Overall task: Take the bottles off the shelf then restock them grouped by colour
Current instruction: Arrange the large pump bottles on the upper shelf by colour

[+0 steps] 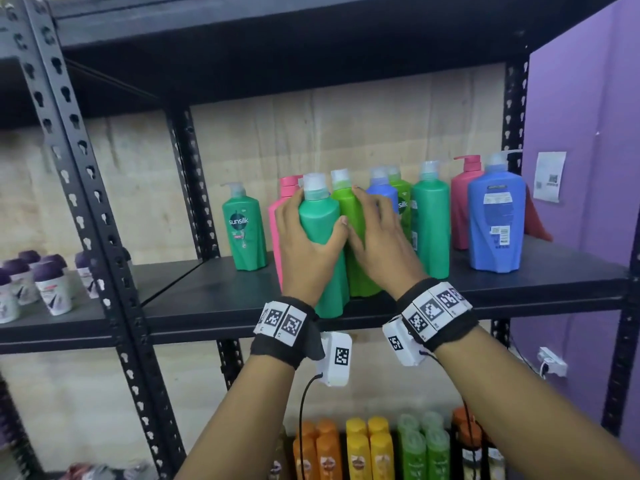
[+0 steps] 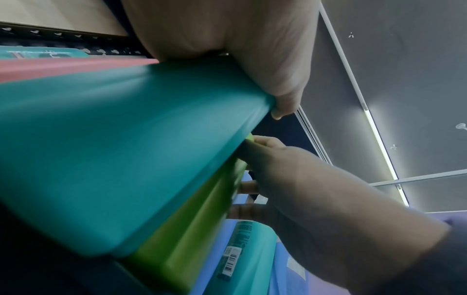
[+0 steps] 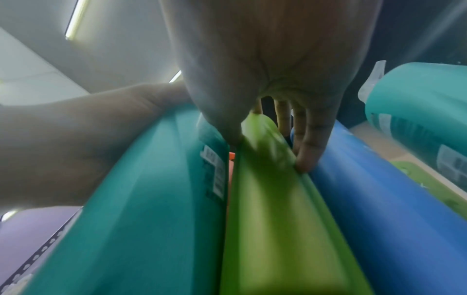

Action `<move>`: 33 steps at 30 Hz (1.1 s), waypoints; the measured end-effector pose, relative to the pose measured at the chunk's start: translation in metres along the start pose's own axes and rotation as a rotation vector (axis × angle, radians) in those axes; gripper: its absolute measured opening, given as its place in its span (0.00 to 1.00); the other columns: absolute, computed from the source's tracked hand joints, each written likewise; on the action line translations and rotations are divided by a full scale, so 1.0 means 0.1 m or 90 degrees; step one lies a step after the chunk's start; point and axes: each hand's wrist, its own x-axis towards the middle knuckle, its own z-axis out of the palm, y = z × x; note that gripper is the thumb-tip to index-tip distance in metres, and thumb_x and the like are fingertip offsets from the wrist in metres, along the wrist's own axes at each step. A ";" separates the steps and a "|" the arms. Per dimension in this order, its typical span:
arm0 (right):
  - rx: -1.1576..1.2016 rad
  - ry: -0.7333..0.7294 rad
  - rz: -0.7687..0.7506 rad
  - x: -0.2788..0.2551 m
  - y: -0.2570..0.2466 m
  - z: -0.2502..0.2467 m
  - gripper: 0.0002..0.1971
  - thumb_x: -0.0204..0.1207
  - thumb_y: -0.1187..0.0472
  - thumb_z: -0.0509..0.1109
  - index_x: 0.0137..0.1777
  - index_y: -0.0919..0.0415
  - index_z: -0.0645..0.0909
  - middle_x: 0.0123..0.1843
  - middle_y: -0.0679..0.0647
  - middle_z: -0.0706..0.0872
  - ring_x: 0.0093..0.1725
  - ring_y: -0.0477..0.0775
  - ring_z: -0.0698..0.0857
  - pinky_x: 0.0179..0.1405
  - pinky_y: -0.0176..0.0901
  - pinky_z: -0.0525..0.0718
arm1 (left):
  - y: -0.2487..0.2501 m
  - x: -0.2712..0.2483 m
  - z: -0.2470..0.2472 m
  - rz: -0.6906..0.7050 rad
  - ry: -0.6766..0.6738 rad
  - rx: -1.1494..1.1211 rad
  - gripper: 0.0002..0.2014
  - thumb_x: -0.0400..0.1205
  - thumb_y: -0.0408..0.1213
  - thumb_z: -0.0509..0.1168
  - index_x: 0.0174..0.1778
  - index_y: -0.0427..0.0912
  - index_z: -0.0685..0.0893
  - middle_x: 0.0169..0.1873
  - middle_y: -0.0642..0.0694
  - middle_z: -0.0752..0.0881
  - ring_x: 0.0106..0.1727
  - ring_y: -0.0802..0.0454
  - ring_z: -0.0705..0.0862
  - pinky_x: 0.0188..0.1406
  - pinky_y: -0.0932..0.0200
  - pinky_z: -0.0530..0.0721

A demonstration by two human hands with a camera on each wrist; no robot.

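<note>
My left hand (image 1: 304, 237) grips a teal-green pump bottle (image 1: 323, 244) at the front of the black shelf (image 1: 214, 299); its thumb (image 2: 283, 103) wraps the bottle's edge. My right hand (image 1: 375, 237) grips the lime-green bottle (image 1: 353, 216) right beside it, fingers (image 3: 307, 157) wedged between it and a blue bottle (image 3: 379, 209). A pink bottle (image 1: 275, 220) stands just left of my left hand. Further bottles stand on the shelf: a teal Sunsilk one (image 1: 244, 230), a blue one behind my right hand (image 1: 381, 192), a green one (image 1: 401, 199), a teal one (image 1: 431, 220), a dark pink one (image 1: 465, 195) and a large blue one (image 1: 495, 220).
A purple wall (image 1: 585, 140) closes the shelf's right end. The shelf below holds orange, yellow and green bottles (image 1: 370, 452). On the neighbouring left shelf stand small purple-capped containers (image 1: 45, 282). Black perforated uprights (image 1: 90, 202) frame the bay.
</note>
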 end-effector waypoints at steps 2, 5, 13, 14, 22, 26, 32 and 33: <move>-0.002 -0.026 0.009 0.07 -0.01 -0.02 0.31 0.87 0.46 0.64 0.87 0.52 0.62 0.73 0.58 0.71 0.65 0.66 0.82 0.57 0.58 0.83 | 0.00 0.00 0.01 -0.018 0.001 -0.009 0.35 0.76 0.44 0.78 0.79 0.42 0.74 0.68 0.49 0.77 0.70 0.59 0.77 0.74 0.67 0.74; -0.012 -0.051 0.028 0.14 -0.03 -0.01 0.30 0.86 0.49 0.68 0.84 0.55 0.66 0.73 0.57 0.70 0.62 0.67 0.84 0.53 0.58 0.84 | 0.00 0.00 0.02 -0.058 -0.007 -0.040 0.35 0.77 0.46 0.77 0.80 0.47 0.73 0.70 0.51 0.80 0.70 0.56 0.81 0.73 0.51 0.81; -0.201 -0.063 0.028 0.30 -0.03 0.00 0.32 0.78 0.39 0.62 0.77 0.58 0.73 0.76 0.53 0.75 0.67 0.64 0.73 0.56 0.61 0.84 | 0.01 0.02 0.05 -0.083 -0.012 -0.079 0.34 0.77 0.47 0.76 0.79 0.48 0.73 0.65 0.53 0.84 0.62 0.58 0.86 0.62 0.57 0.85; -0.198 -0.065 0.034 0.29 -0.04 0.00 0.34 0.76 0.38 0.59 0.77 0.58 0.73 0.75 0.54 0.75 0.67 0.65 0.73 0.58 0.60 0.83 | 0.01 0.01 0.05 -0.083 -0.011 -0.079 0.34 0.77 0.47 0.76 0.79 0.48 0.73 0.65 0.53 0.84 0.62 0.58 0.86 0.63 0.55 0.86; -0.168 -0.048 0.066 0.15 0.01 -0.18 0.12 0.84 0.57 0.64 0.57 0.66 0.81 0.55 0.64 0.83 0.57 0.66 0.82 0.53 0.58 0.81 | 0.05 0.03 0.10 -0.091 -0.029 -0.053 0.33 0.77 0.48 0.75 0.78 0.47 0.72 0.66 0.49 0.84 0.65 0.47 0.85 0.67 0.41 0.84; -0.200 0.044 0.089 0.11 0.15 -0.43 0.13 0.80 0.58 0.66 0.59 0.65 0.80 0.57 0.64 0.81 0.60 0.67 0.79 0.56 0.62 0.80 | 0.12 -0.01 0.21 -0.094 -0.008 -0.057 0.33 0.78 0.44 0.77 0.78 0.44 0.73 0.67 0.48 0.82 0.67 0.50 0.83 0.71 0.42 0.81; -0.208 0.113 0.181 0.22 0.50 -0.59 0.30 0.77 0.56 0.71 0.78 0.63 0.69 0.76 0.65 0.69 0.72 0.70 0.72 0.66 0.62 0.77 | 0.23 -0.08 0.40 -0.098 -0.014 -0.074 0.32 0.77 0.44 0.77 0.76 0.46 0.74 0.65 0.49 0.83 0.65 0.47 0.84 0.69 0.41 0.81; -0.199 0.093 0.200 0.24 0.55 -0.57 0.33 0.77 0.56 0.72 0.81 0.63 0.66 0.78 0.65 0.67 0.74 0.70 0.71 0.69 0.62 0.76 | 0.24 -0.08 0.44 -0.098 -0.014 -0.075 0.32 0.77 0.44 0.77 0.76 0.46 0.74 0.65 0.49 0.83 0.65 0.46 0.84 0.69 0.40 0.81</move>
